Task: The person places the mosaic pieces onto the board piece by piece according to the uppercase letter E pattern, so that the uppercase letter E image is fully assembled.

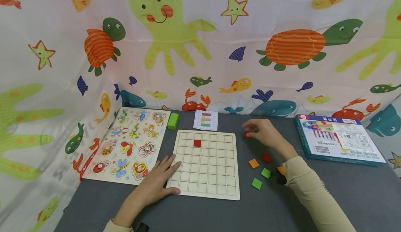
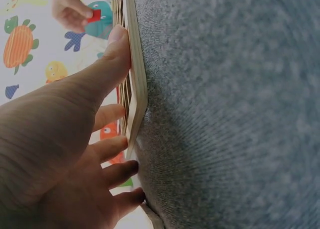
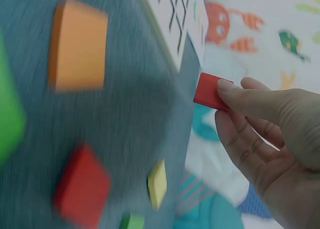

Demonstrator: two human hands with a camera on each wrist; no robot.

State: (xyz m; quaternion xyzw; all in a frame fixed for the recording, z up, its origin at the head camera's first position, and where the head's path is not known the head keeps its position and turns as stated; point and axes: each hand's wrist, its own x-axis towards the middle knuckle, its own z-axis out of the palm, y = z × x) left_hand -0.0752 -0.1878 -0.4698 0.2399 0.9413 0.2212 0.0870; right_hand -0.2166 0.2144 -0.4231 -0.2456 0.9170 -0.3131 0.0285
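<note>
A pale wooden grid board (image 1: 203,171) lies on the dark table, with one red square tile (image 1: 197,143) in an upper cell. My left hand (image 1: 156,180) rests at the board's left edge, its fingers spread over the rim. In the left wrist view the thumb lies along the board's wooden side. Right of the board, my right hand (image 1: 263,133) pinches a red tile (image 3: 210,91) between thumb and fingertips. Loose tiles lie below that hand: an orange tile (image 1: 253,163), a red tile (image 1: 266,158), green tiles (image 1: 257,183), and another orange tile (image 1: 281,170) partly behind the sleeve.
A pattern card (image 1: 205,125) with coloured squares stands just behind the board. To the left are an insect picture puzzle (image 1: 134,115) and a green block (image 1: 173,121). A flat teal-edged box (image 1: 341,138) lies at the right, before a sea-animal cloth (image 1: 219,68).
</note>
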